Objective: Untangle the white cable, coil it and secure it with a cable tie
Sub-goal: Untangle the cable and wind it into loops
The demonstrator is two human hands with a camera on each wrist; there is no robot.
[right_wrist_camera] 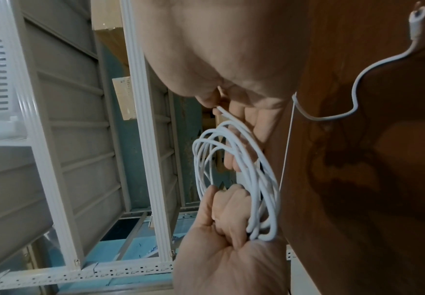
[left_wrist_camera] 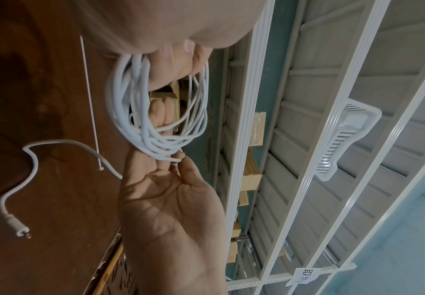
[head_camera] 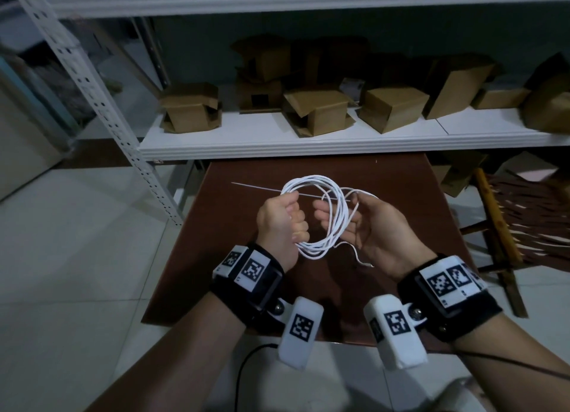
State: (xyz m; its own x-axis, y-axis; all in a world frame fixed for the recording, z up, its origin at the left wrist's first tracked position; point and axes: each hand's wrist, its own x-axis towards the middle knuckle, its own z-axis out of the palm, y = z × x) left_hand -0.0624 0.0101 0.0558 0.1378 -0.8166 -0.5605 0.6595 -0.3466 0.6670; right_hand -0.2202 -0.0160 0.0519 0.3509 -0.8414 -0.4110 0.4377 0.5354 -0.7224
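Note:
The white cable [head_camera: 319, 214] is wound into a loose coil held above the brown table [head_camera: 234, 257]. My left hand [head_camera: 288, 220] grips the coil's left side in a fist, which also shows low in the right wrist view [right_wrist_camera: 231, 225]. My right hand [head_camera: 357, 226] is palm up at the coil's right side, and its thumb and a finger pinch a strand [left_wrist_camera: 177, 159]. A loose end with a small plug [left_wrist_camera: 17, 229] hangs below that hand. The thin white cable tie [head_camera: 256, 187] lies flat on the table beyond the coil.
A white metal shelf [head_camera: 308, 140] with several cardboard boxes [head_camera: 191, 107] runs just behind the table. Its perforated upright [head_camera: 101, 103] slants down on the left. A woven chair [head_camera: 524, 214] stands to the right. White floor tiles surround the table.

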